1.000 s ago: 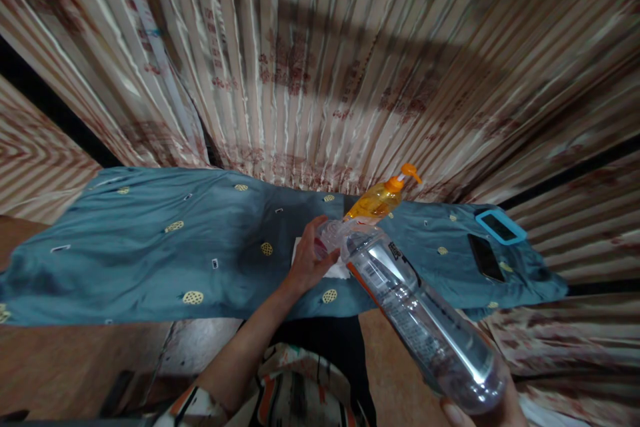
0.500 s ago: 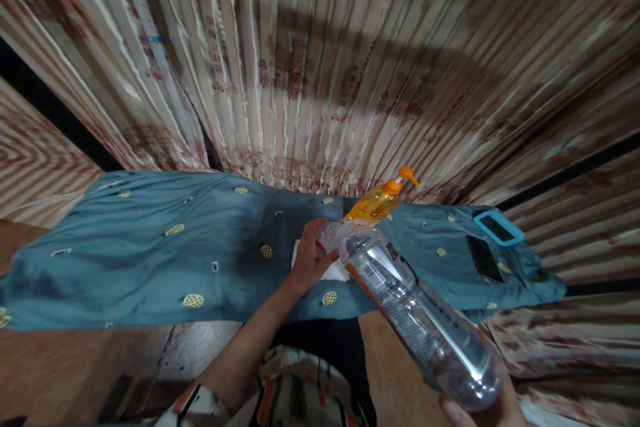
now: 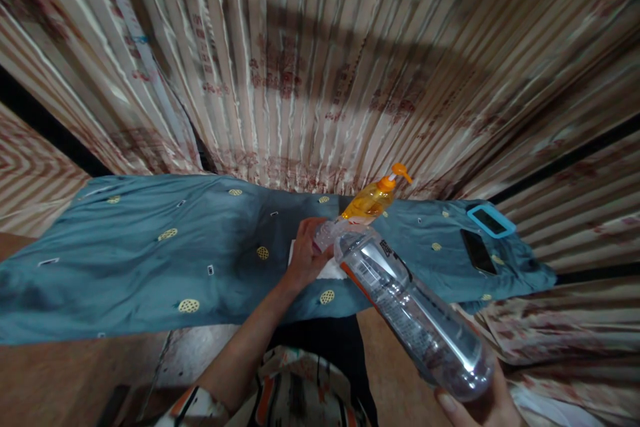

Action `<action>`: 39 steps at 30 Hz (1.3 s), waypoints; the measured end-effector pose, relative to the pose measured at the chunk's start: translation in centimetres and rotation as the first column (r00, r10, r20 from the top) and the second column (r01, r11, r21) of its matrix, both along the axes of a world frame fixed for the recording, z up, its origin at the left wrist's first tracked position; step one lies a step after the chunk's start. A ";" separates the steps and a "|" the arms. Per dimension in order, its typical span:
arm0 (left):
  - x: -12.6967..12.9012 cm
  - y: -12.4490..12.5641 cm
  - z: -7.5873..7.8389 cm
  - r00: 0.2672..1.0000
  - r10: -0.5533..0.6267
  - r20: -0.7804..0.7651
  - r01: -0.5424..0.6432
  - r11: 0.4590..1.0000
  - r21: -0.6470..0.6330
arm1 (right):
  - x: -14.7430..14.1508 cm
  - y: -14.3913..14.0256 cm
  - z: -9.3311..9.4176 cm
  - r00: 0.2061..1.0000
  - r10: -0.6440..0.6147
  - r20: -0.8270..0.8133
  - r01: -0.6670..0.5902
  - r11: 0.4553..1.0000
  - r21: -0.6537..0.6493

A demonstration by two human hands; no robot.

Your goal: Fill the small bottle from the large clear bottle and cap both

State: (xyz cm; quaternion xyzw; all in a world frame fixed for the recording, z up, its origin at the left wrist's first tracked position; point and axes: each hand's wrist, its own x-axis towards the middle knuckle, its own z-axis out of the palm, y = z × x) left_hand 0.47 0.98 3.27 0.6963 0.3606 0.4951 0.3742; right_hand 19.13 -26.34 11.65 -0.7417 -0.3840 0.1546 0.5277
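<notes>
From where I stand, I see a big clear bottle [image 3: 415, 313] slanting from the lower right of the frame up to the middle, over the cloth-covered bench [image 3: 125, 260]. The right hand [image 3: 495, 400] has its fingers curled around the bottle's bottom end, with the thumb pressed on it. The left hand [image 3: 303, 260], in the middle of the frame, has its fingers part closed around a small clear thing [image 3: 325, 235]; I can't tell if it is a cup. The bottle's narrow end is right by it, but I can't see if they touch. The bottle is held only by its far end, so it could swing or slip if that grip gets loose. It looks smooth, so wet fingers might slide. If the two clear things bump, the small one could get squashed or pop out of the left hand. If the bottle has anything in it, which I can't tell, a wobble could spill drops on the white paper [image 3: 333, 271] just under the left hand. The orange pump bottle [image 3: 370, 202] is close behind, near the middle of the frame, so a careless push could tip it over.
</notes>
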 end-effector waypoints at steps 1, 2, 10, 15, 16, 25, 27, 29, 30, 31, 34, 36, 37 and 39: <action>0.0 0.0 0.1 1.000 0.000 0.004 0.000 1.000 -0.005 | -0.1 0.0 0.0 1.000 -0.005 -0.006 0.005 1.000 0.003; 0.0 -0.1 0.2 1.000 -0.001 0.012 0.001 1.000 -0.007 | -0.2 0.0 0.0 1.000 -0.007 -0.012 0.007 1.000 0.005; 0.4 -0.2 -0.9 0.988 -0.041 0.149 0.059 0.991 -0.118 | -0.3 -0.2 -0.7 1.000 -0.016 -0.022 0.017 1.000 0.024; 0.5 0.0 -1.4 0.986 -0.038 0.161 0.060 0.989 -0.138 | -0.5 -0.1 -0.8 0.999 -0.018 -0.045 0.020 0.999 0.049; 0.6 0.0 -1.3 0.987 -0.037 0.159 0.059 0.989 -0.134 | -0.5 -0.1 -0.8 0.999 -0.020 -0.038 0.022 0.999 0.049; 0.8 0.0 -1.5 0.983 -0.029 0.183 0.053 0.990 -0.129 | -0.1 -0.5 -1.5 0.999 0.018 -0.046 -0.017 0.999 0.037; 0.7 0.1 -1.8 0.984 -0.033 0.174 0.053 0.992 -0.115 | -0.2 -0.4 -1.3 0.999 0.012 -0.049 -0.010 0.999 0.043; 0.7 0.2 -1.9 0.986 -0.030 0.166 0.050 0.992 -0.113 | -0.4 -0.3 -1.1 0.998 -0.009 -0.060 0.012 0.999 0.048; 0.7 0.2 -1.9 0.986 -0.027 0.163 0.047 0.992 -0.115 | -0.5 -0.2 -1.0 0.997 -0.017 -0.072 0.021 0.999 0.050; 0.7 0.2 -1.9 0.987 -0.025 0.161 0.044 0.992 -0.115 | -0.6 -0.2 -0.9 0.996 -0.021 -0.085 0.025 0.998 0.052; 0.7 0.1 -1.7 0.986 -0.032 0.163 0.049 0.993 -0.104 | -0.6 -0.2 -1.0 0.995 -0.011 -0.099 0.016 0.999 0.046; 0.8 0.0 -1.5 0.986 -0.039 0.164 0.055 0.994 -0.096 | -0.4 -0.3 -1.1 0.997 -0.012 -0.074 0.014 0.999 0.037; 0.8 -0.1 -1.5 0.986 -0.040 0.160 0.056 0.994 -0.096 | -0.3 -0.3 -1.1 0.998 -0.011 -0.060 0.013 0.999 0.035; 0.8 -0.1 -1.6 0.989 -0.034 0.147 0.049 0.994 -0.100 | -0.1 -0.4 -1.2 0.999 0.002 -0.039 -0.001 0.999 0.032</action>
